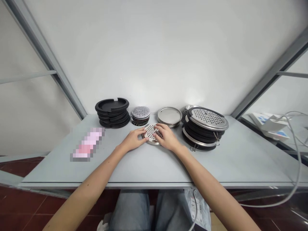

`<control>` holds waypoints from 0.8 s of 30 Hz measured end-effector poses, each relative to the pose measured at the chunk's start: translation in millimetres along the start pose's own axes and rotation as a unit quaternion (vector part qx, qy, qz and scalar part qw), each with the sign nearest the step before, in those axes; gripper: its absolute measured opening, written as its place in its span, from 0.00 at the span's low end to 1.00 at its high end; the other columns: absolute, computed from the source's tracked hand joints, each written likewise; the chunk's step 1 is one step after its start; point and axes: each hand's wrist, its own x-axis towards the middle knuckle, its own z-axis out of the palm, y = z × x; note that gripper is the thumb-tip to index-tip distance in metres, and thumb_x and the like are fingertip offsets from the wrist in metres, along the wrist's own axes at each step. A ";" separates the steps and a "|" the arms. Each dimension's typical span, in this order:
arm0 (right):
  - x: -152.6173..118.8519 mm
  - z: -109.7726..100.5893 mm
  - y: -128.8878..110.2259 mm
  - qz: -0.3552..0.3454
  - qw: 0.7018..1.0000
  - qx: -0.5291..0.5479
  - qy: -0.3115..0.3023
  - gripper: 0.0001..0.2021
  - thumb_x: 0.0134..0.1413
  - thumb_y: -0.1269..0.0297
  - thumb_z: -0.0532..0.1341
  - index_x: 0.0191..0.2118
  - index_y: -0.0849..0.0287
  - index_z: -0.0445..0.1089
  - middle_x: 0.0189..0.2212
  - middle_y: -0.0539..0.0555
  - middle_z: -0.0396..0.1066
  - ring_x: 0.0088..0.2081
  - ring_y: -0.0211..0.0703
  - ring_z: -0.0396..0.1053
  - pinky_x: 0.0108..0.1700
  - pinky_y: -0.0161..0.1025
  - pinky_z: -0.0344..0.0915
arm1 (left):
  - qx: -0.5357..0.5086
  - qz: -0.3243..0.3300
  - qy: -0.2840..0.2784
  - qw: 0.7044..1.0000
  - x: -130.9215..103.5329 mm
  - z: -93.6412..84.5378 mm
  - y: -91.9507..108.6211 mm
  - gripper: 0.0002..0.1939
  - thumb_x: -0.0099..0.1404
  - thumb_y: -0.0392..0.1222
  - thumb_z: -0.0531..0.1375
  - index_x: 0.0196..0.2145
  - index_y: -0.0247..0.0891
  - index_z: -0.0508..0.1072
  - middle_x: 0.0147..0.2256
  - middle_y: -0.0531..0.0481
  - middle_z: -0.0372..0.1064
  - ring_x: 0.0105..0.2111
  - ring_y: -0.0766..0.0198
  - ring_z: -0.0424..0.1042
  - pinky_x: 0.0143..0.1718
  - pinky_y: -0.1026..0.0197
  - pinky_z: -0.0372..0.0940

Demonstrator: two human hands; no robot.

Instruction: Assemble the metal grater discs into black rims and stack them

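Note:
A round perforated metal plate (151,131) with a shiny rim lies on the table in front of me. My left hand (133,140) holds its left edge, thumb and fingers at the rim. My right hand (166,136) holds it from the right, with curved fingers and thumb on the holed surface; the palm hides the right rim. Just behind stand a small stack of hole-patterned discs (141,113) and a stack of plain shallow metal trays (169,116). Close to my right hand is a tall stack of black rings and metal plates (207,123), a perforated plate on top.
Notched black rings (112,115) are stacked at the back left. A blurred pink item (88,144) lies on the left of the grey table (154,171). More metal pieces stand behind the tall stack. A white cable (299,160) hangs at the right, near white boxes (270,125).

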 end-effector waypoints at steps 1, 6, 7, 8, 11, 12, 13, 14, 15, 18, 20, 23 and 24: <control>0.0 0.3 0.2 0.004 1.000 -0.007 -0.004 0.20 0.62 0.56 0.55 0.54 0.64 0.68 0.55 0.64 0.65 0.57 0.53 0.61 0.59 0.50 0.59 | -0.007 0.005 -0.006 1.000 -0.3 0.0 1.2 0.25 0.60 0.52 0.63 0.51 0.34 0.74 0.56 0.41 0.67 0.57 0.53 0.67 0.61 0.54 0.59; -1.0 5.1 2.7 0.013 0.996 -0.048 -0.077 0.27 0.63 0.52 0.52 0.60 0.65 0.62 0.61 0.68 0.59 0.63 0.57 0.55 0.63 0.53 0.54 | -0.023 0.038 -0.032 0.999 -1.8 -0.9 6.4 0.26 0.61 0.51 0.62 0.53 0.36 0.73 0.56 0.42 0.67 0.57 0.53 0.66 0.61 0.53 0.59; -1.2 6.3 3.5 0.016 0.994 -0.055 -0.096 0.28 0.63 0.51 0.51 0.61 0.65 0.61 0.62 0.68 0.57 0.64 0.58 0.53 0.63 0.54 0.52 | -0.024 0.038 -0.031 0.998 -1.7 -1.0 7.2 0.27 0.61 0.50 0.63 0.55 0.36 0.71 0.57 0.42 0.67 0.57 0.53 0.66 0.60 0.53 0.59; -1.3 7.3 4.3 0.022 0.991 -0.061 -0.113 0.29 0.63 0.49 0.50 0.62 0.65 0.60 0.62 0.68 0.57 0.65 0.59 0.52 0.64 0.54 0.52 | -0.024 0.036 -0.029 0.999 -1.6 -0.9 7.7 0.28 0.61 0.50 0.63 0.56 0.37 0.70 0.57 0.42 0.66 0.57 0.53 0.66 0.60 0.52 0.60; -0.8 9.0 6.0 0.044 0.987 -0.070 -0.140 0.31 0.63 0.47 0.50 0.63 0.64 0.58 0.64 0.68 0.54 0.66 0.60 0.49 0.64 0.54 0.51 | -0.015 0.024 -0.012 1.000 -1.8 1.0 8.0 0.31 0.60 0.50 0.64 0.58 0.36 0.67 0.56 0.42 0.67 0.55 0.51 0.68 0.58 0.51 0.62; -0.5 8.9 6.3 0.050 0.986 -0.070 -0.142 0.31 0.63 0.47 0.50 0.64 0.64 0.57 0.64 0.67 0.53 0.66 0.60 0.48 0.64 0.54 0.51 | -0.013 0.024 -0.005 1.000 -2.4 1.9 7.7 0.29 0.60 0.50 0.64 0.57 0.36 0.68 0.55 0.42 0.68 0.55 0.51 0.68 0.57 0.51 0.62; -0.1 8.6 6.3 0.051 0.986 -0.069 -0.144 0.31 0.63 0.47 0.50 0.64 0.64 0.57 0.65 0.67 0.52 0.67 0.59 0.48 0.64 0.53 0.51 | -0.010 0.027 0.002 1.000 -3.5 2.6 7.3 0.27 0.61 0.49 0.63 0.56 0.37 0.69 0.55 0.42 0.69 0.54 0.52 0.69 0.57 0.51 0.63; 0.2 8.1 6.3 0.051 0.986 -0.069 -0.146 0.31 0.63 0.48 0.50 0.64 0.65 0.57 0.65 0.67 0.52 0.67 0.58 0.48 0.65 0.52 0.50 | -0.008 0.031 0.010 0.999 -5.1 3.0 6.9 0.24 0.62 0.48 0.62 0.54 0.37 0.70 0.54 0.42 0.69 0.54 0.52 0.69 0.57 0.51 0.63; 0.4 7.4 6.0 0.050 0.986 -0.068 -0.146 0.31 0.63 0.48 0.50 0.64 0.65 0.57 0.65 0.67 0.52 0.67 0.58 0.47 0.65 0.51 0.50 | -0.005 0.035 0.017 0.999 -7.2 2.6 6.5 0.22 0.63 0.48 0.62 0.52 0.37 0.71 0.53 0.42 0.70 0.54 0.53 0.69 0.57 0.50 0.63; 0.8 5.0 4.5 0.054 0.986 -0.067 -0.146 0.30 0.63 0.48 0.50 0.64 0.64 0.58 0.65 0.66 0.53 0.66 0.58 0.48 0.65 0.51 0.50 | 0.017 0.053 0.037 0.998 -13.5 -6.0 5.6 0.17 0.64 0.46 0.60 0.48 0.38 0.73 0.53 0.42 0.69 0.53 0.54 0.69 0.57 0.50 0.63; 1.1 3.8 3.8 0.054 0.986 -0.066 -0.143 0.30 0.63 0.49 0.50 0.63 0.63 0.59 0.64 0.65 0.54 0.66 0.58 0.50 0.64 0.52 0.51 | 0.043 0.070 0.067 0.994 -14.7 -19.6 5.0 0.14 0.66 0.44 0.58 0.47 0.38 0.74 0.53 0.42 0.69 0.53 0.55 0.69 0.57 0.50 0.63; 1.7 3.4 4.5 0.043 0.988 -0.064 -0.134 0.29 0.63 0.49 0.50 0.62 0.63 0.60 0.63 0.66 0.56 0.65 0.57 0.52 0.63 0.52 0.52 | 0.106 0.095 0.162 0.977 -7.5 -50.3 3.1 0.12 0.67 0.43 0.55 0.43 0.39 0.75 0.50 0.43 0.71 0.51 0.55 0.69 0.55 0.49 0.63; 1.8 3.6 5.0 0.041 0.988 -0.064 -0.132 0.29 0.63 0.49 0.50 0.62 0.63 0.61 0.63 0.66 0.57 0.65 0.57 0.53 0.63 0.52 0.53 | 0.131 0.097 0.198 0.967 -2.7 -62.0 2.3 0.12 0.67 0.42 0.55 0.43 0.39 0.75 0.49 0.43 0.71 0.51 0.55 0.69 0.55 0.49 0.63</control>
